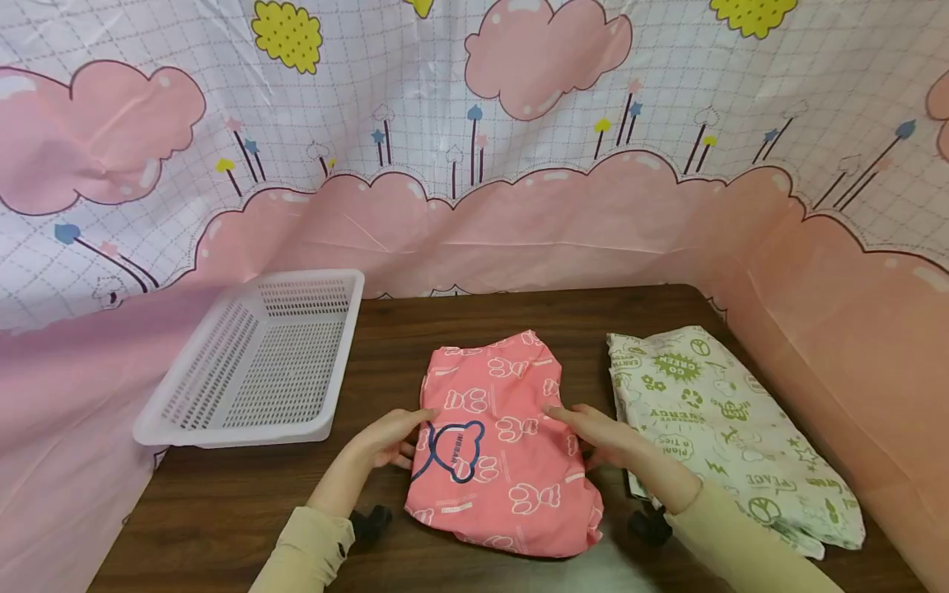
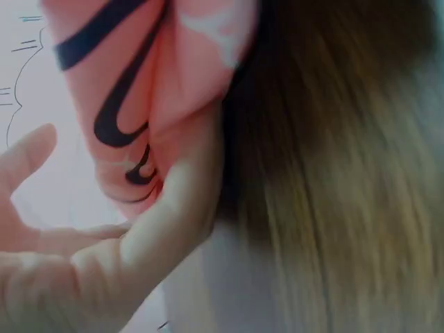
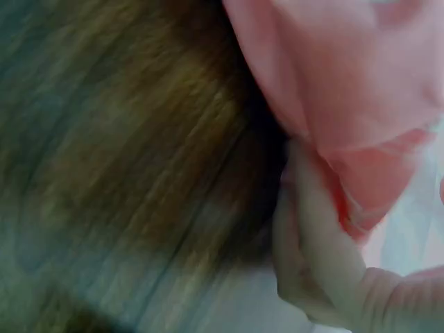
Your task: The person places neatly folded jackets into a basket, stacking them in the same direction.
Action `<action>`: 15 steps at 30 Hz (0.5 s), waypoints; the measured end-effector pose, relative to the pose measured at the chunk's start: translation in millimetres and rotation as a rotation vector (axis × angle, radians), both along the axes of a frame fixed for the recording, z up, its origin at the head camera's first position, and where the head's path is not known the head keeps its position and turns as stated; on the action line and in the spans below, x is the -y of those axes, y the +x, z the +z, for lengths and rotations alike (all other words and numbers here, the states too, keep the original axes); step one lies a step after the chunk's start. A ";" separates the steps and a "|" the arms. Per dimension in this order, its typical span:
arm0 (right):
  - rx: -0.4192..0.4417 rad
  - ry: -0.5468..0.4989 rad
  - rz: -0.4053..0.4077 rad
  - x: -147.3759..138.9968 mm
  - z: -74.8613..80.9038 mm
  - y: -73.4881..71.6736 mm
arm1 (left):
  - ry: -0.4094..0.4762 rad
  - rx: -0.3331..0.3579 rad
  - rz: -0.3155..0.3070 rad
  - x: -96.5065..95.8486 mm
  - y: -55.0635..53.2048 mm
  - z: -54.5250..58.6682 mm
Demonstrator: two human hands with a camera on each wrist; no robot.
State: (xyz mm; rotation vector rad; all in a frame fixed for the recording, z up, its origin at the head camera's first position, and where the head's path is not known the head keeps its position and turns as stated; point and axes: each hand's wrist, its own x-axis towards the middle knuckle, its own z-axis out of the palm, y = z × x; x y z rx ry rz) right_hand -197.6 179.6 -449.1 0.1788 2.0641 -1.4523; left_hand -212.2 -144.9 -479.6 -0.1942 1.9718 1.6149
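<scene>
Pink cloth (image 1: 511, 486) right of white basket (image 1: 245, 434). My left hand (image 1: 387, 436) and right hand (image 1: 602, 434) pinch its sides, thumbs on top. Probably at lifting or tidying step; next move needs even, gentle hold.

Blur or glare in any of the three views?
Head: mostly sharp, lettering on the green-printed cloth readable, pale sheen on the table near the bottom edge. Left wrist: wood grain streaked, pink cloth slightly soft. Right wrist: table dim and heavily smeared.
</scene>
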 end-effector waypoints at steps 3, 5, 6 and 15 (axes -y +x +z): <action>0.074 -0.110 0.016 -2.6 -2.2 -8.7 | 0.119 0.090 -0.020 0.1 -3.0 -2.4; 0.106 -0.159 0.026 -3.5 -3.7 -13.6 | 0.181 0.136 -0.035 -1.2 -3.4 -4.6; 0.117 -0.179 0.018 -3.5 -3.7 -15.9 | 0.213 0.147 -0.041 -2.8 -3.6 -5.9; 0.171 -0.150 -0.006 7.6 -2.6 -20.0 | 0.201 0.102 -0.061 -22.4 -1.2 -13.9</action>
